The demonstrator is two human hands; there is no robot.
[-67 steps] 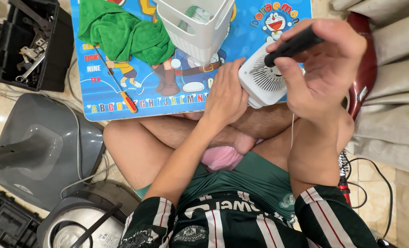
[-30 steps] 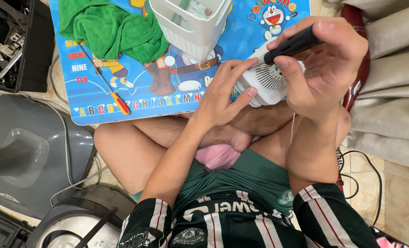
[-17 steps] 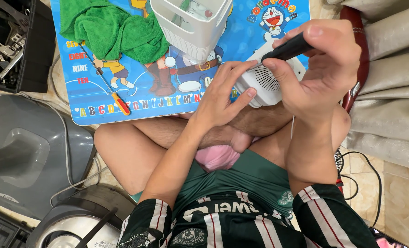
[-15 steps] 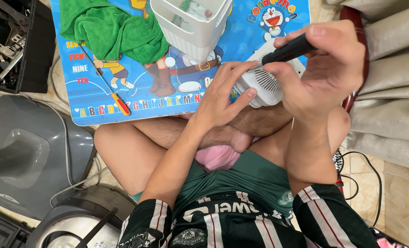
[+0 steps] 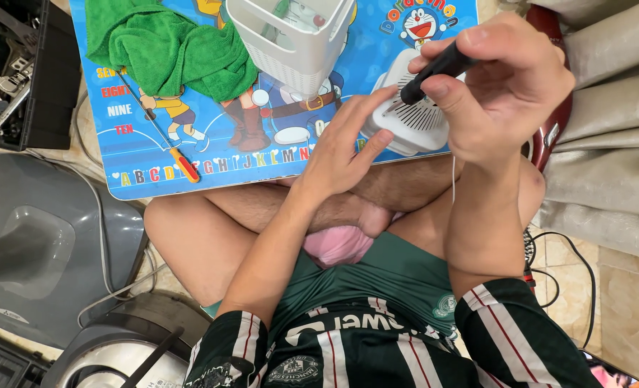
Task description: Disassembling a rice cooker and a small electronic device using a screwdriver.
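I sit cross-legged on the floor. My right hand (image 5: 502, 86) grips a black-handled screwdriver (image 5: 434, 68) whose tip points down at a small white fan-like device (image 5: 409, 122) with a slotted grille. My left hand (image 5: 341, 144) rests with spread fingers against the left side of that device, steadying it. The device lies on the near edge of a blue cartoon play mat (image 5: 233, 154), just above my shins.
On the mat lie a crumpled green cloth (image 5: 169, 47), a white plastic basket (image 5: 291, 36) and a red-handled screwdriver (image 5: 169, 147). A black tool tray (image 5: 14, 72) with wrenches sits at the left. Grey appliance parts (image 5: 39, 251) lie lower left; beige cushions (image 5: 607, 144) and cables (image 5: 571, 266) are at the right.
My right hand has tilted the screwdriver so its tip now comes down onto the white device. My left hand has slid closer against the device's side. The view shifted slightly.
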